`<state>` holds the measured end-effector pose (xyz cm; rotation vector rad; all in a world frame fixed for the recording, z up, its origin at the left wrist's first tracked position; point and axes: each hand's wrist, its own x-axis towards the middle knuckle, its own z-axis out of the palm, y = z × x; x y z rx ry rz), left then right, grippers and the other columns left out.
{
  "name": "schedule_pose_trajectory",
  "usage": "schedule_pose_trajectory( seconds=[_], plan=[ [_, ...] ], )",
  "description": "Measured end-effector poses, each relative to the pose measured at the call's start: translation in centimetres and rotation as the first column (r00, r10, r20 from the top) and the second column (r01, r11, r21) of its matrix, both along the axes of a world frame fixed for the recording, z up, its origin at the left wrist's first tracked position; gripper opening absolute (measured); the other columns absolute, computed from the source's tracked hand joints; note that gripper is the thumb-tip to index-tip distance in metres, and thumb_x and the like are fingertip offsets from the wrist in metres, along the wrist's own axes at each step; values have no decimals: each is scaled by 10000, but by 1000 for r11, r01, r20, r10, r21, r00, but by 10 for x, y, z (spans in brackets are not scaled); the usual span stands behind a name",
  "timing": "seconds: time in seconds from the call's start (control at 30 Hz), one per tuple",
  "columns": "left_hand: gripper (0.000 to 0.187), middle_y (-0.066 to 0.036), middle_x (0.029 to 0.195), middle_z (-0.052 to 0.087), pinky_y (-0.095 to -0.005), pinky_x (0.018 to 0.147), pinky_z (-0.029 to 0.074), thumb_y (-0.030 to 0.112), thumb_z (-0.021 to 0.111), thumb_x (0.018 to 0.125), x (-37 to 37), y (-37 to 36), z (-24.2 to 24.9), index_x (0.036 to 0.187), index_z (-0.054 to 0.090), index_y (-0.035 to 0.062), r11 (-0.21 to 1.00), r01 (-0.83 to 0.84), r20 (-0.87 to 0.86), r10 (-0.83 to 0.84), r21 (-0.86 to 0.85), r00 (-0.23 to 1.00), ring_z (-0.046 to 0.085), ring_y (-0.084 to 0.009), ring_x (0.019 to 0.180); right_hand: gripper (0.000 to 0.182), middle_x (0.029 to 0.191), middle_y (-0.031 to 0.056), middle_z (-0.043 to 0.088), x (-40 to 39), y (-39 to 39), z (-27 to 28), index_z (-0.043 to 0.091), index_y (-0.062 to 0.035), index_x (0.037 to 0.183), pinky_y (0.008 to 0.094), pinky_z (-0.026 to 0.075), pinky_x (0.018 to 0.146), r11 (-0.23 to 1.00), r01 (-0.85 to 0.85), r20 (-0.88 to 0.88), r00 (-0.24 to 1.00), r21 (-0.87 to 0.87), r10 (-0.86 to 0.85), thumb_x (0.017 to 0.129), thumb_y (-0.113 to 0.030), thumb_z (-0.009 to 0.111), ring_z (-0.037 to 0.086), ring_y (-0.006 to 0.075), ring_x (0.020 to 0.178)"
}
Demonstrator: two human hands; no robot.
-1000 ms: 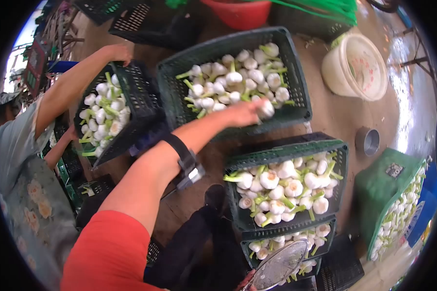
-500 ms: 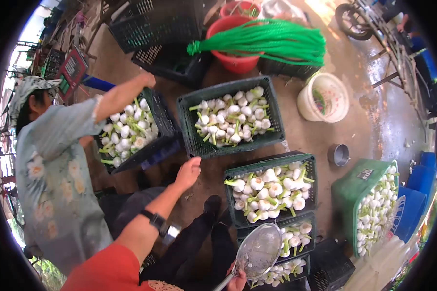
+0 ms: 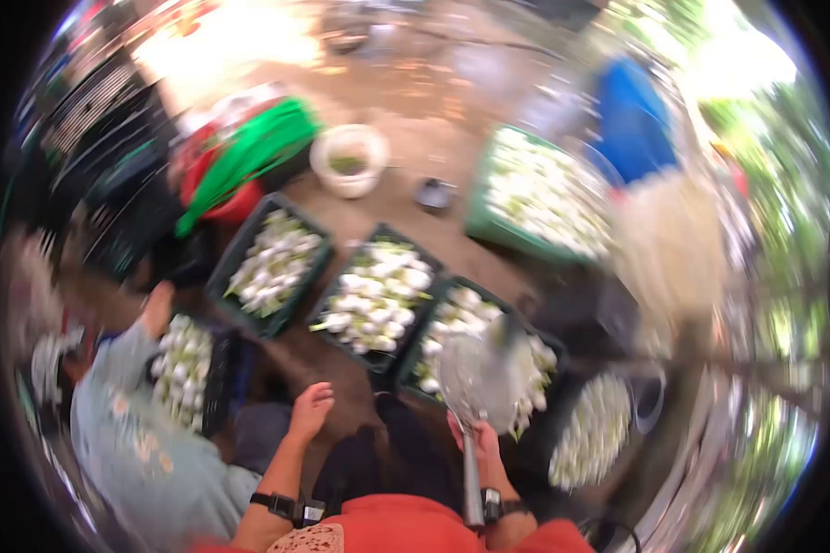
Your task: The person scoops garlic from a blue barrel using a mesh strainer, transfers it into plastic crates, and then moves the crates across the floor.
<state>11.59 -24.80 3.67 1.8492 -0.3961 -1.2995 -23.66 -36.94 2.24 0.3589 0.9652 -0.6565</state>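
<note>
My right hand (image 3: pixel 478 441) grips the long handle of a round wire-mesh strainer (image 3: pixel 466 378). The mesh head is blurred and lies over a crate of garlic bulbs (image 3: pixel 464 311), covering part of them. My left hand (image 3: pixel 313 410) is raised in front of my knees with loosely bent fingers and nothing visible in it. Just beyond it sits another dark crate full of white garlic bulbs (image 3: pixel 378 295) with short green stems. Further left, a third crate (image 3: pixel 302 289) also holds garlic.
At left, a co-worker in a floral shirt (image 3: pixel 157 461) reaches over another garlic crate. Stacked black crates (image 3: pixel 111 175), green netting (image 3: pixel 258 143), a white bucket (image 3: pixel 352 180) and a metal bowl (image 3: pixel 433 195) stand farther out. A green crate of garlic (image 3: pixel 503 235) is at right.
My view has swung to the right, blurring the picture. The strainer, still in my right hand, now points away from me, and more of my right forearm shows. My left hand is closer to my body.
</note>
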Motion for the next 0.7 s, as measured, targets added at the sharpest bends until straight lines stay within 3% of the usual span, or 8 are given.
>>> schedule_pose_trajectory(
  seconds=[0.1, 0.17, 0.23, 0.33, 0.37, 0.47, 0.57, 0.7],
  plan=[
    [345, -75, 952, 590, -233, 737, 444, 12, 564, 747, -20, -3, 18, 1090, 528, 25, 992, 104, -31, -107, -70, 994, 556, -124, 844, 465, 1069, 249, 510, -68, 47, 6, 392, 62, 1164, 465, 436, 895, 973, 98, -101, 988, -210, -121, 701, 22, 392, 526, 371, 999],
    [373, -67, 949, 586, -218, 693, 438, 8, 565, 742, -38, -3, 29, 1110, 514, 31, 977, 178, -107, -190, -115, 976, 546, -105, 813, 490, 1073, 248, 501, -85, 76, 67, 381, 37, 1179, 488, 435, 885, 944, 236, -135, 953, -229, -271, 689, 33, 391, 530, 378, 982],
    [388, -63, 946, 585, -209, 652, 431, -1, 556, 741, -64, 5, 52, 1123, 495, 31, 985, 155, -201, -166, -70, 965, 540, -92, 797, 518, 1077, 246, 492, -119, 127, 100, 370, 13, 1195, 511, 434, 874, 917, 318, -169, 917, -239, -362, 678, 44, 389, 533, 385, 965],
    [369, -61, 942, 574, -213, 545, 423, 13, 560, 755, -91, 30, 41, 1116, 483, 30, 960, 260, -256, -278, -102, 926, 547, -102, 741, 552, 1071, 235, 496, -170, 192, 119, 369, -11, 1190, 524, 438, 861, 783, 470, -95, 831, -407, -549, 644, 70, 366, 540, 375, 956],
    [357, -60, 944, 570, -218, 514, 421, 21, 564, 760, -98, 41, 39, 1109, 485, 31, 946, 312, -286, -323, -85, 902, 550, -110, 721, 524, 1060, 220, 509, -188, 217, 124, 384, -1, 1172, 516, 457, 828, 753, 471, -150, 794, -459, -589, 652, 54, 373, 551, 370, 941],
    [349, -64, 926, 565, -224, 467, 413, 28, 569, 767, -118, 63, 35, 1106, 485, 49, 885, 465, -286, -446, -1, 848, 558, -125, 691, 469, 1031, 197, 536, -234, 288, 135, 409, 17, 1146, 493, 476, 777, 626, 545, -214, 634, -557, -743, 677, 18, 401, 561, 340, 943],
    [348, -63, 911, 564, -230, 461, 416, 31, 568, 768, -129, 79, 8, 1105, 482, 55, 808, 587, -283, -553, 49, 784, 565, -136, 688, 388, 942, 177, 559, -270, 355, 134, 451, -11, 1074, 476, 494, 730, 405, 684, -209, 354, -607, -912, 694, 42, 392, 584, 326, 842],
    [343, -64, 821, 552, -268, 427, 411, 5, 546, 770, -141, 84, -24, 1093, 457, 76, 694, 702, -228, -666, 161, 711, 569, -181, 641, 418, 1059, 216, 527, -306, 457, 116, 416, 19, 1115, 521, 460, 809, 261, 711, -281, 92, -653, -955, 701, 72, 386, 547, 372, 936]
  ],
)
